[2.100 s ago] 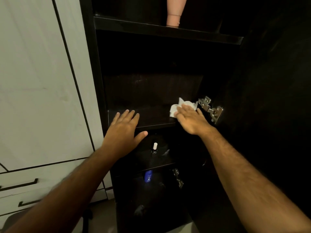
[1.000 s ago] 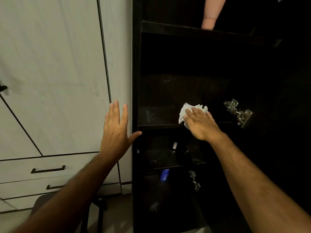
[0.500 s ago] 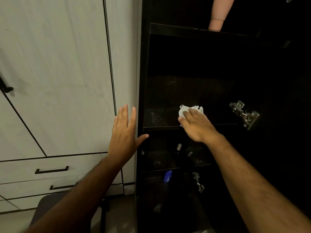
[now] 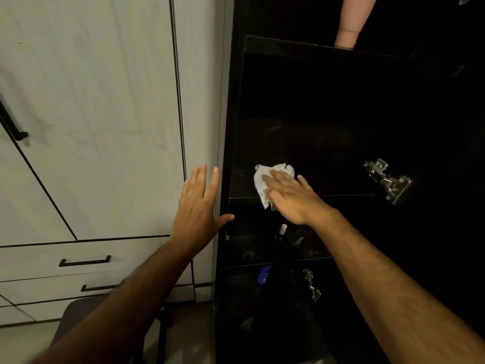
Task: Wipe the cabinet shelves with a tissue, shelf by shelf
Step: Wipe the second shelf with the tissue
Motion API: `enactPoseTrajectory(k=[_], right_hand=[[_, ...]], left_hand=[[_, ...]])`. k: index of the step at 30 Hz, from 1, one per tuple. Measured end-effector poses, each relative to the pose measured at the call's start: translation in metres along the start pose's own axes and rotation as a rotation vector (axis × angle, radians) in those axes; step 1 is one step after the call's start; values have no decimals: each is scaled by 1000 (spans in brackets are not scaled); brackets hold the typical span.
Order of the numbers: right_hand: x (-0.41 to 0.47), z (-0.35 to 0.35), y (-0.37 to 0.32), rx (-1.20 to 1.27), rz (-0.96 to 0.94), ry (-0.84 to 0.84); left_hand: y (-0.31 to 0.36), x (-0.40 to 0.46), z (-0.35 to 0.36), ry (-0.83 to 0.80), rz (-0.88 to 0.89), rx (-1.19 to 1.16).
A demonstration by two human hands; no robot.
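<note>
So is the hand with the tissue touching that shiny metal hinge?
Apart. The head view shows dark cabinet between the right hand, pressing the tissue, and the hinge.

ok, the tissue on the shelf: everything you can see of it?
The tissue is white, thin and crumpled, paper by its look, with faint grey smudges near its lower corner. It lies on the dark cabinet shelf toward its left end, its lower corner hanging over the front edge. The right hand presses it flat with straight fingers, covering its right part.

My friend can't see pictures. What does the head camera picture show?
The right hand presses a white tissue flat on a dark cabinet shelf. The left hand rests open against the cabinet's left edge, beside white drawers.
</note>
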State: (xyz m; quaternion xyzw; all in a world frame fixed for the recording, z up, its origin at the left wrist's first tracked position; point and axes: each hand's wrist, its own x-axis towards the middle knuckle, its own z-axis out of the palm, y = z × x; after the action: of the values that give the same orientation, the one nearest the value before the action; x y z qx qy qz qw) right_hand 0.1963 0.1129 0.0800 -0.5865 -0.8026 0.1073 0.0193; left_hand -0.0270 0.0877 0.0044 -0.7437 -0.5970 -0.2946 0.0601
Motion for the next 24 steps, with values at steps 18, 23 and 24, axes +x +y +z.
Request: enactPoseTrajectory(k=[18,23,24], right_hand=[[8,-5,-48,96,-138,-12],[17,-5,-64,112,-187,-54],[17,-4,-64,80,-196,-51]], left_hand=[[-8,-3,-13,-87,-12,35],[-11,-1,-18,-109,-12,63],[-10,0,-19,-109,-14,65]])
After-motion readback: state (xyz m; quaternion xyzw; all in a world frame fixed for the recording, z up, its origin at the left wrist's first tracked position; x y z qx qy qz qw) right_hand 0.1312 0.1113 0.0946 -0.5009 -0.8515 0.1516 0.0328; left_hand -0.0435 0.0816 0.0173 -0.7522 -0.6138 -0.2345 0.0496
